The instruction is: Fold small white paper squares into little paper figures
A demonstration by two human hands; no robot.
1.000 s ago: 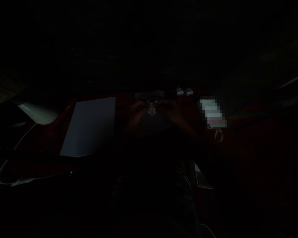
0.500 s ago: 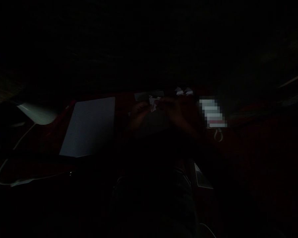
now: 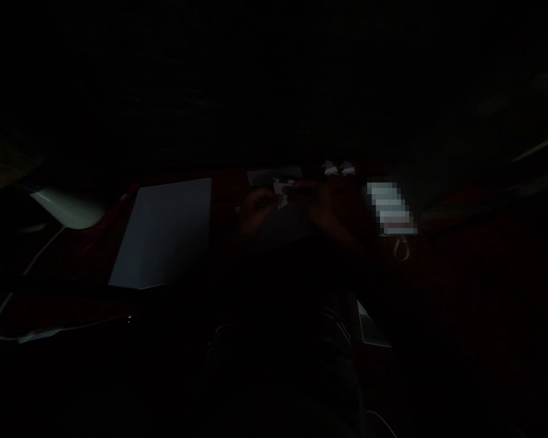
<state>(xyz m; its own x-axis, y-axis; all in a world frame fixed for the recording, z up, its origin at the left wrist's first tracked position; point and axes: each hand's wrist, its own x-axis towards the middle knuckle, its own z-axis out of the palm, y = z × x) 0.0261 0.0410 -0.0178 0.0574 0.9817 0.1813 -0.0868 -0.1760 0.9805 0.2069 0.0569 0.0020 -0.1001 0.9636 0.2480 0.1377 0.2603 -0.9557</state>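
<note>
The view is very dark. Between my hands is a small piece of folded white paper (image 3: 282,191). My left hand (image 3: 257,205) pinches it from the left, and my right hand (image 3: 318,204) grips it from the right with its fingertips. Beneath them lies a dim grey sheet (image 3: 281,228), partly lost in shadow. A paler sheet (image 3: 267,176) shows just beyond the hands. Farther off to the right stand two small folded paper shapes (image 3: 330,168), side by side.
A large pale rectangular panel (image 3: 164,231) lies to the left, with a white lamp-like object (image 3: 70,210) and its cord (image 3: 43,252) beyond. On the right is a bright, pixelated phone-like rectangle (image 3: 391,207) with a loop (image 3: 401,249). A framed flat object (image 3: 373,331) lies at lower right.
My fingers have shifted slightly on the folded paper; the right thumb sits a little further left and the paper's outline has turned a bit. The surroundings look the same.
</note>
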